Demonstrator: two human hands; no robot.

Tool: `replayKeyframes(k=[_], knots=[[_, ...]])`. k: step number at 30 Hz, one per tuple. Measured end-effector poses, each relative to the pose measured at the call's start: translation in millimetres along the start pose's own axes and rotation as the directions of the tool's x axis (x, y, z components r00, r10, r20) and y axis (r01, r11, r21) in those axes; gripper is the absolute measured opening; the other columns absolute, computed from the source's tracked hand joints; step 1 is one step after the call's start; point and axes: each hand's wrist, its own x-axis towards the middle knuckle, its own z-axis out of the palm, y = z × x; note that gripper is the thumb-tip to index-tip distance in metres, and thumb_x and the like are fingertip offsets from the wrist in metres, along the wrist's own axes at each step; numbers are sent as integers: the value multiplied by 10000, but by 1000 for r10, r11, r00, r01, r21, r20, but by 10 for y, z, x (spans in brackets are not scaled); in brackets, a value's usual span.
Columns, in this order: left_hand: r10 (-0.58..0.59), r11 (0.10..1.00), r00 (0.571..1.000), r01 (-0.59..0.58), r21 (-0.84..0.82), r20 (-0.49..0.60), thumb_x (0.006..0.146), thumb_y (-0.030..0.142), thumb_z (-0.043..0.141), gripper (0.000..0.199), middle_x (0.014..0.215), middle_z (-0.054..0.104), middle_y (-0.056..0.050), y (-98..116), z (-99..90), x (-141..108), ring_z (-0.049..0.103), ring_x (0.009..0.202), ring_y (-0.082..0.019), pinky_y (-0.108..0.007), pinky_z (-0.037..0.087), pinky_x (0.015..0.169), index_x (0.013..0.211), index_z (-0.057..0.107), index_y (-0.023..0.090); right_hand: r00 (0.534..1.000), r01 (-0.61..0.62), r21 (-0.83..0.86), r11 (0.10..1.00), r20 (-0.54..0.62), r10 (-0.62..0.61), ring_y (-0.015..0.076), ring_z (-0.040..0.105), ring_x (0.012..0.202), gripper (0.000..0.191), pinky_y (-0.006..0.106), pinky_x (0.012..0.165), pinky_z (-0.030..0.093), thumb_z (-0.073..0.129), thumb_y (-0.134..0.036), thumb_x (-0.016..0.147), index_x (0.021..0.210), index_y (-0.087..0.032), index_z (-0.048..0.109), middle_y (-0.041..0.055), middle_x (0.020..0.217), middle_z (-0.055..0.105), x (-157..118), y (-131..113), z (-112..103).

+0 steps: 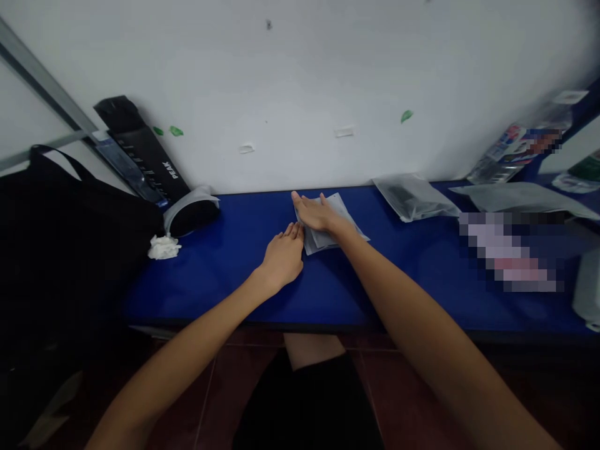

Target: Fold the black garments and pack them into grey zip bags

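A folded, frosted plastic zip bag (344, 212) lies flat on the blue tabletop (225, 275). My right hand (315, 212) presses down on the bag's upper left part, palm down, with its thumb and fingers stretched apart. Close by on the left, my left hand (285, 251) rests against the bag's left edge. Its fingers lie side by side, fairly straight and pointing away from me, and its thumb is hidden. Under my right hand, part of the bag is covered.
Another frosted bag (412, 197) with something dark inside lies to the right, near a clear bottle (504, 156). On the left are a black backpack (70, 237), a black PEAK box (145, 153) and crumpled tissue (164, 247). A white wall (300, 81) bounds the back.
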Motion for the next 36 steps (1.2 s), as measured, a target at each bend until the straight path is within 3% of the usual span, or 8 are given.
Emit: replayKeyframes(k=[14,20,31,36], knots=[[34,999,999,-34,-5,-11,872,-41,489,848,1778,305,-262,30,44,-117,290,1683,-309,-447,340,1359,1699,300,-45,1000,2,-7,1000,-16,-2,308,170,1716,892,550,1384,-59,-19,-631,1099,1762,-120,290,136,1809,292,33,37,26],[61,998,998,-61,-3,-20,865,-26,484,837,1772,325,-262,27,66,-148,303,1677,-320,-450,355,1351,1686,326,-47,1000,-12,-21,1000,-13,12,307,178,1715,907,536,1389,-63,-23,-628,1099,1758,-84,284,150,1801,310,48,33,31],[81,997,996,-81,-8,-39,850,-23,493,852,1770,348,-241,37,86,-233,335,1666,-307,-437,365,1346,1688,340,-15,999,20,-26,999,-28,-20,323,212,1706,908,578,1385,-46,-14,-656,1095,1749,-132,335,145,1794,325,83,73,46],[80,997,997,-80,-11,-14,838,-34,490,869,1771,336,-254,66,67,-269,320,1673,-309,-439,360,1349,1691,319,-39,1000,-3,-57,998,-29,2,319,224,1705,938,553,1392,-35,-24,-653,1092,1740,-78,335,165,1788,330,80,54,48]])
